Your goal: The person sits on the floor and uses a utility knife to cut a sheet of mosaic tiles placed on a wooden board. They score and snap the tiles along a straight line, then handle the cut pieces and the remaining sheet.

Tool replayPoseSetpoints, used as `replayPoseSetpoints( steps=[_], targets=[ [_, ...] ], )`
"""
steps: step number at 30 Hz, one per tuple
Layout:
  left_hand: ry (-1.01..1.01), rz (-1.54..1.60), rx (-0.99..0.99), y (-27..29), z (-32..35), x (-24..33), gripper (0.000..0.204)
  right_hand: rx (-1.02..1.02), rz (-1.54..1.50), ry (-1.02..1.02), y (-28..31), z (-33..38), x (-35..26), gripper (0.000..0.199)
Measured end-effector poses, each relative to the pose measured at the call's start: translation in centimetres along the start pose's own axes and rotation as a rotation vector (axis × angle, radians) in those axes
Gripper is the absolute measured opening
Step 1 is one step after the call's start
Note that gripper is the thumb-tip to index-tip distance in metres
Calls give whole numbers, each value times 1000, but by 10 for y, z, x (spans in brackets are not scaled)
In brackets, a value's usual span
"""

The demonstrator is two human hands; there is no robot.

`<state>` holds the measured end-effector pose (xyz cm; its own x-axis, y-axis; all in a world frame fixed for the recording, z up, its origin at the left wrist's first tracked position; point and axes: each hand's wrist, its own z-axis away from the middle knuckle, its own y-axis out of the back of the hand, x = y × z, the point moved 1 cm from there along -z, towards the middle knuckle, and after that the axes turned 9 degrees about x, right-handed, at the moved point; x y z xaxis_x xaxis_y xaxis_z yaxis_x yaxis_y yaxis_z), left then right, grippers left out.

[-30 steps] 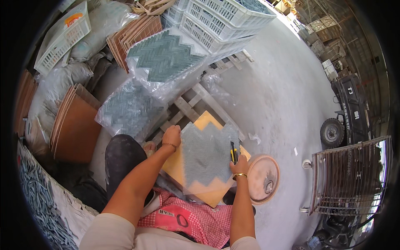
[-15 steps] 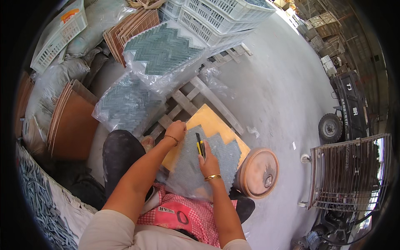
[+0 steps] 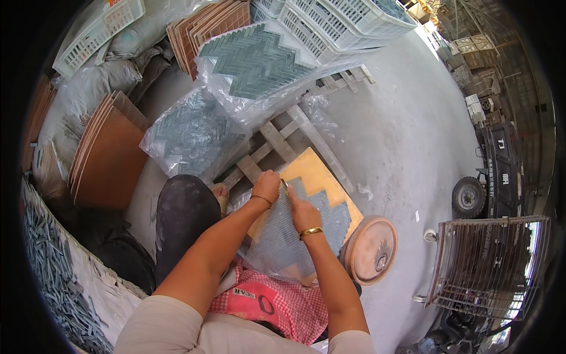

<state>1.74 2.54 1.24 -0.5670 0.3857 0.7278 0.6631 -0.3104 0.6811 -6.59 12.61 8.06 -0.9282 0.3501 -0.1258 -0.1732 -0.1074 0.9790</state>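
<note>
A mesh-backed sheet (image 3: 282, 243) with a stepped edge lies on a yellowish board (image 3: 311, 167) over my lap. My left hand (image 3: 266, 186) is closed at the sheet's upper left edge, pinching it beside the board. In my right hand (image 3: 305, 216) is a yellow and black utility knife (image 3: 285, 185), held at that same edge close to the left fingers. Its blade tip is hidden there. A red checked apron (image 3: 259, 301) covers my lap below the sheet.
Plastic-wrapped stacks of green herringbone mosaic tile (image 3: 256, 62) stand ahead, near a wooden pallet (image 3: 277, 138). White crates (image 3: 336, 26) rise behind. Brown boards (image 3: 109, 156) lean at left, above loose tile strips (image 3: 53, 277). A round orange-brown lid (image 3: 371, 251) sits right; a cart (image 3: 501, 171) stands beyond.
My right hand has moved up and forward with the utility knife, bringing it to the sheet's edge beside my left hand. The whole view has shifted slightly.
</note>
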Motion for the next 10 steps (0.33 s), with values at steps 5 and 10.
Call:
replayPoseSetpoints(
  steps=[5,10],
  targets=[
    [2,3,-22,3,-2,-1,12,0,4,18,6,1,-2,45],
    [14,18,-30,5,-3,-5,14,15,-102,23,-2,4,1,56]
  ],
)
